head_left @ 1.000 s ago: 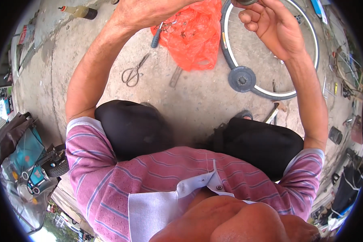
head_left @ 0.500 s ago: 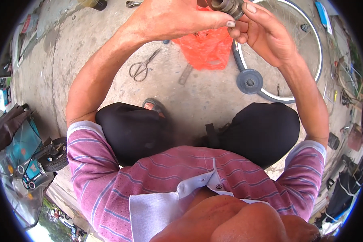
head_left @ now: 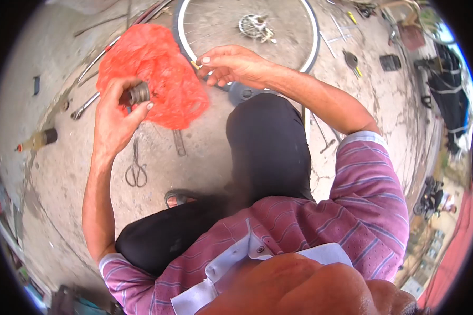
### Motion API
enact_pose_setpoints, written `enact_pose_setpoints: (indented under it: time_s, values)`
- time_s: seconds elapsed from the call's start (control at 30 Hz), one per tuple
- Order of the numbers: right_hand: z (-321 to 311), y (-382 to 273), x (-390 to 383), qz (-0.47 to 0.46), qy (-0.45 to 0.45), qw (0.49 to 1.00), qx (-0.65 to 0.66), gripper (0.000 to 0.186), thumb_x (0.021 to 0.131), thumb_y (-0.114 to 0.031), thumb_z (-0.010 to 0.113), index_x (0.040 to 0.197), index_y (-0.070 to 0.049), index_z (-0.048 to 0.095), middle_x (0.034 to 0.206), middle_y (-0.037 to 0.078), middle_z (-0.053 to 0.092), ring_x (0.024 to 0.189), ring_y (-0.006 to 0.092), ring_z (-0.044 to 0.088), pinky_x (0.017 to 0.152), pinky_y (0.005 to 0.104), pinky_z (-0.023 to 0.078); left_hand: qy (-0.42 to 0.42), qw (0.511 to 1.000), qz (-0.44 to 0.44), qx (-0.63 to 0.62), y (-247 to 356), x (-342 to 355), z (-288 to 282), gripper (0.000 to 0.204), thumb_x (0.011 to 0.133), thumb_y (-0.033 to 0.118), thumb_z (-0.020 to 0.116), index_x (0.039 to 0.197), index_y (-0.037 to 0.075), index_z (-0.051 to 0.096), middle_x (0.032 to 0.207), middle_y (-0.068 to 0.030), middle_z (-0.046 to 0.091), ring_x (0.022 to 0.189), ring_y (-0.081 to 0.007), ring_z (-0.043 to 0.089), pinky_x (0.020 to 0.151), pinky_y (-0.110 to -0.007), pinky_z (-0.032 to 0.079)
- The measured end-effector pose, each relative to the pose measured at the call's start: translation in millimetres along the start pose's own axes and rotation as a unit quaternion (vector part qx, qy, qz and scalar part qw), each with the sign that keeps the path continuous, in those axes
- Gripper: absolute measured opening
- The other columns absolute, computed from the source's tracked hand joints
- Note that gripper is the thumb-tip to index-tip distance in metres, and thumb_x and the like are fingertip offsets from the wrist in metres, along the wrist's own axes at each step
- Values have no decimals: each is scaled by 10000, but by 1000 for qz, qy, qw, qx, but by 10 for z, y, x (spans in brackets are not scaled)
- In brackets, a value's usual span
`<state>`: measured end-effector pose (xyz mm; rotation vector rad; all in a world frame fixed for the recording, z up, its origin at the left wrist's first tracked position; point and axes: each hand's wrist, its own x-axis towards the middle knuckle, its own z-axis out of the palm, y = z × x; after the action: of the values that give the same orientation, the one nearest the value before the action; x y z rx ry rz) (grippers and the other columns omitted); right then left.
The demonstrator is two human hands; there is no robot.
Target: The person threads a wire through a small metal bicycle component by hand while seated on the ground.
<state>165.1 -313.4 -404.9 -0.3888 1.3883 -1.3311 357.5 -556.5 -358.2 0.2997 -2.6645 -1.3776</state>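
Note:
My left hand is closed around a short ridged metal cylinder, dull grey-brown like a bicycle hub part. The palm and fingers cover much of it. Below it on the ground lies a crumpled red-orange plastic bag. To the right, apart from the left, my right hand hangs in the air with fingers loosely bent and spread, and nothing shows in them. Under that hand are the rim of a bicycle wheel and a dark round disc, partly hidden by hand and knee.
Black-handled scissors and a flat metal strip lie on the concrete before me. A wrench lies left of the bag, with a yellowish bottle farther left. Hand tools and a dark block are scattered right.
Both hands were together on the metal part; now they are apart, with the part in the left hand alone. The view has swung to the right.

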Motion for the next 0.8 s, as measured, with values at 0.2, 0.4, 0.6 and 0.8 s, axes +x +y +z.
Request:
enact_pose_setpoints:
  time_s: [0.2,0.4,0.6,0.8]
  values:
    - [-1151,1132,-918,45,258,952,156,363,910,-304,705,1165,-60,617,1047,54,681,816,126,671,664,263,504,-152,985,-53,65,-595,-46,718,400,744,35,774,1106,1,606,1023,-123,616,856,-208,625,757,-322,519]
    - [-2388,1714,-1616,25,481,876,41,454,841,-267,761,1198,-21,628,978,46,704,783,134,669,674,266,499,-271,952,-115,81,-668,83,1086,383,739,43,763,1087,-9,612,991,-133,626,841,-221,631,751,-340,519]
    - [-4192,2253,-2126,44,622,765,-162,609,769,-351,789,1233,4,619,1000,107,725,918,207,685,826,319,534,-276,940,-89,179,-351,647,1244,369,745,35,761,1075,-5,603,977,-131,607,872,-246,636,757,-351,523]
    - [-5454,2341,-2536,150,693,650,-274,767,720,-500,770,1301,-32,593,1197,157,686,1114,271,652,969,341,495,-286,929,-133,194,-65,1229,1428,397,756,31,760,1113,-2,589,1033,-133,615,902,-246,639,777,-343,526]
